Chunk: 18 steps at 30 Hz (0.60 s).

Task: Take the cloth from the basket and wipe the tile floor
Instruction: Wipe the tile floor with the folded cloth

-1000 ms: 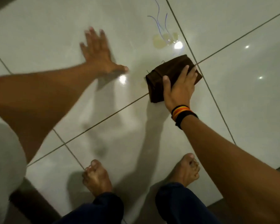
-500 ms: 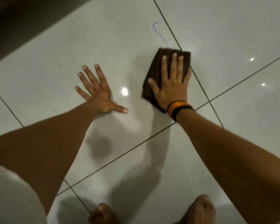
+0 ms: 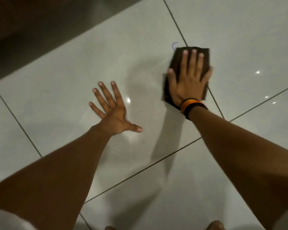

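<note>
A folded dark brown cloth (image 3: 204, 53) lies flat on the glossy pale tile floor (image 3: 73, 77). My right hand (image 3: 188, 80), with striped bands on its wrist, presses palm-down on the cloth, fingers spread, covering most of it. The cloth sits across a grout line. A short curl of blue pen mark (image 3: 174, 46) shows on the tile just beyond the cloth's far left corner. My left hand (image 3: 112, 108) is spread flat on the bare tile to the left, holding nothing. No basket is in view.
A dark strip of flooring or step (image 3: 40, 30) runs across the upper left. Grout lines cross the floor diagonally. The tips of my bare toes (image 3: 214, 225) show at the bottom edge. Light glints dot the tiles on the right.
My right hand has pushed the cloth forward over the yellowish stain and most of the blue marks, which no longer show. My left hand stayed planted. My feet have slid almost out of view.
</note>
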Tool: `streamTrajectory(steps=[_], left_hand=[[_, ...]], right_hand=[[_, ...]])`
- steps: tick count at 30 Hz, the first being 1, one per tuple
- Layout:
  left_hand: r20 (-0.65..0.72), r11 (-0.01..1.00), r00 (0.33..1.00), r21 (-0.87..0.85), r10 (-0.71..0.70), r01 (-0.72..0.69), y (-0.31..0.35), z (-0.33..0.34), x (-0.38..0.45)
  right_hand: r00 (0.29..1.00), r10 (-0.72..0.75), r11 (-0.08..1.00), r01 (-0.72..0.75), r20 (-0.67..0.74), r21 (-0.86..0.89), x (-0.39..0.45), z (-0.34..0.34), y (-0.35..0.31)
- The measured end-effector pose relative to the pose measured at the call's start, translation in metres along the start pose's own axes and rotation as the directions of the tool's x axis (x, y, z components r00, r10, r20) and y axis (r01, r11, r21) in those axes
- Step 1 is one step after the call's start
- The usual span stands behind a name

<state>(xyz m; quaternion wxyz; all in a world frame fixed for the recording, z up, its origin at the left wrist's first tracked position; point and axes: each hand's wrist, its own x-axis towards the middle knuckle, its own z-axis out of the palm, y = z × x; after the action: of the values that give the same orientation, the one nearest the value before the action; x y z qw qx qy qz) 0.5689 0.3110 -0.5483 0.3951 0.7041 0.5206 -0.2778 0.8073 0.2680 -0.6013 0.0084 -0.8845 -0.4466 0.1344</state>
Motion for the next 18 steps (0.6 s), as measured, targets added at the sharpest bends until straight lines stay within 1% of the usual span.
streamTrajectory(steps=[1, 2, 3, 4, 5, 6, 7, 8, 9, 11, 12, 13, 14, 15, 16, 18], left_hand=[[0.001, 1.0, 1.0, 0.003, -0.001, 0.001, -0.001, 0.001, 0.001], [0.006, 1.0, 1.0, 0.001, -0.007, 0.007, -0.002, 0.001, 0.0], [0.012, 1.0, 1.0, -0.001, -0.013, 0.013, -0.003, 0.0, -0.001], [0.017, 1.0, 1.0, 0.002, -0.015, 0.015, -0.003, -0.001, -0.002], [0.02, 1.0, 1.0, 0.006, -0.014, 0.014, -0.003, -0.001, -0.003], [0.023, 1.0, 1.0, 0.005, -0.014, 0.013, -0.001, -0.002, -0.003], [0.024, 1.0, 1.0, 0.001, -0.017, 0.017, 0.0, -0.003, -0.003], [0.023, 1.0, 0.999, 0.003, -0.023, 0.023, 0.001, -0.004, -0.002], [0.021, 1.0, 0.999, 0.012, -0.029, 0.028, 0.001, -0.005, -0.002], [0.015, 1.0, 1.0, 0.023, -0.022, 0.021, -0.002, -0.003, 0.0], [0.012, 1.0, 1.0, 0.02, -0.012, 0.012, -0.003, -0.001, 0.001], [0.01, 1.0, 1.0, 0.019, -0.005, 0.005, -0.003, 0.001, 0.003], [0.011, 1.0, 1.0, 0.023, -0.002, 0.002, -0.004, 0.003, 0.004], [0.013, 1.0, 1.0, 0.028, -0.005, 0.005, -0.005, 0.003, 0.005], [0.017, 1.0, 1.0, 0.028, -0.014, 0.013, -0.006, 0.003, 0.005], [0.022, 1.0, 0.999, 0.02, -0.023, 0.023, -0.008, 0.001, 0.004]], right_hand=[[0.994, -0.11, 0.994, 0.11, 0.002, -0.018, -0.003, 0.007, -0.017], [0.971, -0.238, 0.97, 0.239, 0.02, -0.043, -0.016, 0.014, -0.026], [0.928, -0.367, 0.926, 0.371, 0.072, -0.065, -0.036, 0.017, -0.027], [0.868, -0.478, 0.867, 0.491, 0.134, -0.087, -0.057, 0.016, -0.017], [0.812, -0.55, 0.812, 0.575, 0.197, -0.104, -0.074, 0.012, 0.002], [0.772, -0.583, 0.773, 0.623, 0.252, -0.121, -0.084, 0.005, 0.026], [0.76, -0.581, 0.765, 0.632, 0.29, -0.123, -0.083, -0.004, 0.049], [0.787, -0.54, 0.797, 0.592, 0.298, -0.119, -0.075, -0.014, 0.069], [0.837, -0.462, 0.852, 0.511, 0.294, -0.114, -0.06, -0.021, 0.082], [0.94, -0.257, 0.953, 0.285, 0.224, -0.1, -0.014, -0.03, 0.081], [0.971, -0.162, 0.981, 0.178, 0.177, -0.078, 0.013, -0.031, 0.068], [0.985, -0.097, 0.993, 0.106, 0.14, -0.058, 0.038, -0.03, 0.048], [0.989, -0.083, 0.995, 0.09, 0.12, -0.053, 0.058, -0.028, 0.024], [0.985, -0.12, 0.99, 0.128, 0.12, -0.062, 0.069, -0.023, 0.001], [0.968, -0.207, 0.973, 0.219, 0.139, -0.073, 0.069, -0.017, -0.02], [0.893, -0.402, 0.897, 0.429, 0.201, -0.109, 0.038, -0.006, -0.044]])
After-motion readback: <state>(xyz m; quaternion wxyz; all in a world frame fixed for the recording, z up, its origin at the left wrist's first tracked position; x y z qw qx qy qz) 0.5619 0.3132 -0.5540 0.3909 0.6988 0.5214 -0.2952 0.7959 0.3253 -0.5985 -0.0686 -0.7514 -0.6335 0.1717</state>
